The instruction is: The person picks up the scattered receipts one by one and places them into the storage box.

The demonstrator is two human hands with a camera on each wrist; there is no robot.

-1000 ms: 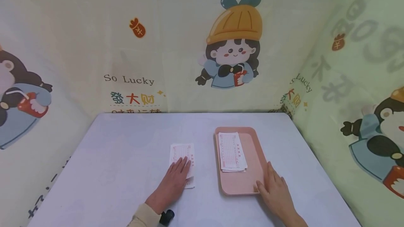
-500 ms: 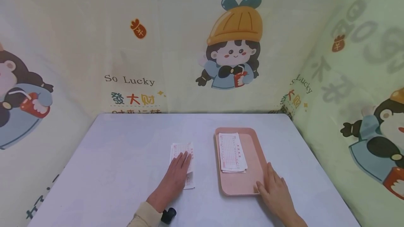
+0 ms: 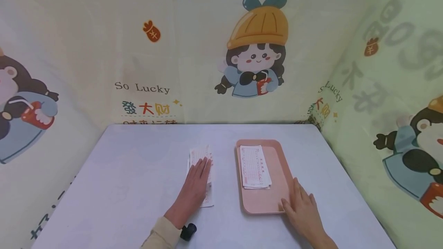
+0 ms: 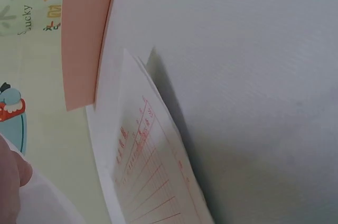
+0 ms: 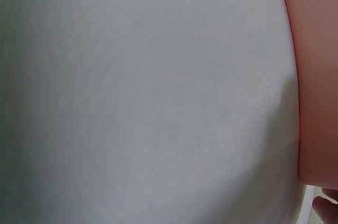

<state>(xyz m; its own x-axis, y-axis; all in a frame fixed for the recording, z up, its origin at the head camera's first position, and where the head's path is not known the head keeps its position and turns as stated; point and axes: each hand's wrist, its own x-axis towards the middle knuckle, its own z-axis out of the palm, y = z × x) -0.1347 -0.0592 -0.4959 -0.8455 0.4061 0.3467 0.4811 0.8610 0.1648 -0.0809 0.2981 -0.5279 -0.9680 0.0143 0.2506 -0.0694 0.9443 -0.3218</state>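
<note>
My left hand [image 3: 191, 191] lies over the pile [image 3: 199, 153] of printed slips on the desk [image 3: 138, 172], with its fingers [image 3: 205, 169] straight and close together, pressing down rather than clamped. The top slip sits a little farther from me than those beneath, and in the left wrist view the slips' edge casts a shadow on the desk. My right hand [image 3: 305, 212] holds the near right corner of the tray [image 3: 259, 203]: thumb [image 3: 288, 206] over the rim, the other fingers along its outer side. The tray is pink, flat on the desk and just right of the pile, apart from it. Inside, against its left wall, lies a second stack [image 3: 252, 166] of slips, slightly fanned. By my left sleeve [image 3: 164, 233] is a black object [image 3: 188, 232]. Beyond the desk hangs a backdrop [image 3: 200, 57] printed with cartoon figures.
</note>
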